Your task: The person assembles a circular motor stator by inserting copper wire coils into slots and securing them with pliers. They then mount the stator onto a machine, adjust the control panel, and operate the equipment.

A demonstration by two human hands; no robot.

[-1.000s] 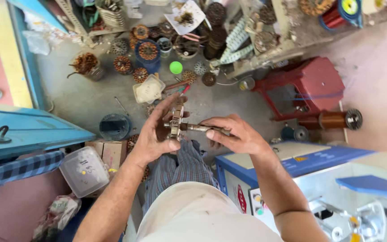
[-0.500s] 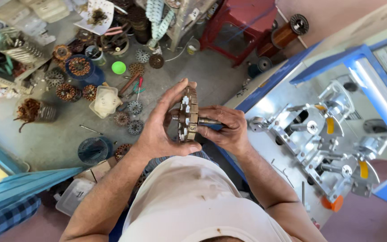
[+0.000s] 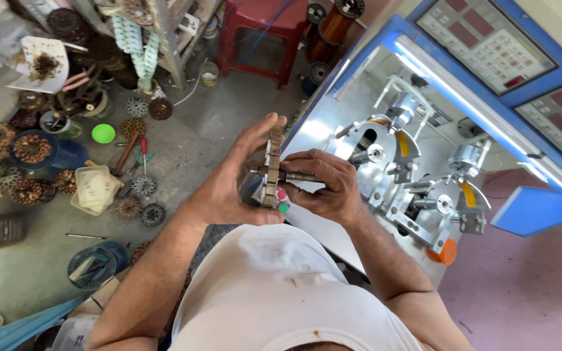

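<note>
both hands clamp the rotor [image 3: 272,170]: left hand [image 3: 232,185] cups its disc, right hand [image 3: 328,185] pinches the shaft. a loose grip might drop it onto the floor [image 3: 196,149] below the hands.

The view swings right: the cluttered floor [image 3: 183,156] slides to the left edge, and the blue machine [image 3: 424,130] now fills the right side. Both hands carry the metal core [image 3: 272,170] from over the floor toward that machine, the left hand [image 3: 232,188] opening wider behind it and the right hand [image 3: 330,188] closing in on its shaft.
</note>
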